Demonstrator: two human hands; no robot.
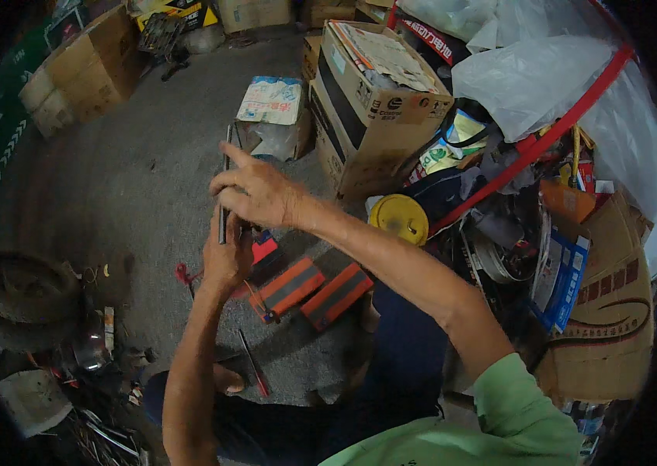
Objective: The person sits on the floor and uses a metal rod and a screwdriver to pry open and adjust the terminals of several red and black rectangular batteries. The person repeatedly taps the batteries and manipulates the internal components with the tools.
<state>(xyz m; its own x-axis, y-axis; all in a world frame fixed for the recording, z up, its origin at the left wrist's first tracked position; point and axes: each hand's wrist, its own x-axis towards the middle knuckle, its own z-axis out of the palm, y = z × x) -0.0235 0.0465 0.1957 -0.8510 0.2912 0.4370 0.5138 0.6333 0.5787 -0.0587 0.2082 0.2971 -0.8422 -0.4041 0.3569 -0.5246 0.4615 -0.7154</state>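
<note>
Left hand (pixel 227 255) closed on the near half of a thin dark bar (pixel 223 227), hand mostly below it; right hand (pixel 255 190) above, index finger stretched out, other fingers bent, laid across the bar; can't tell if it pinches or just touches. Bar is held up over the middle of the floor (pixel 150 186), seen edge-on. Below the hands, on the floor: two orange blocks (pixel 291 289) with grey stripes, side by side, a red block (pixel 263 248) just beyond, partly hidden. Screwdriver (pixel 252 363) nearer the person, by a foot (pixel 227 379). Past the hands, small box (pixel 270 116) with a white-blue top, just beside a tall carton (pixel 379 109). Yellow lid (pixel 398 219) near the carton's near end. Tire (pixel 24 287) toward the floor's left edge. Cartons (pixel 88 70) at the far left corner. Red strap (pixel 534 159) slants over clutter along the right edge.
</note>
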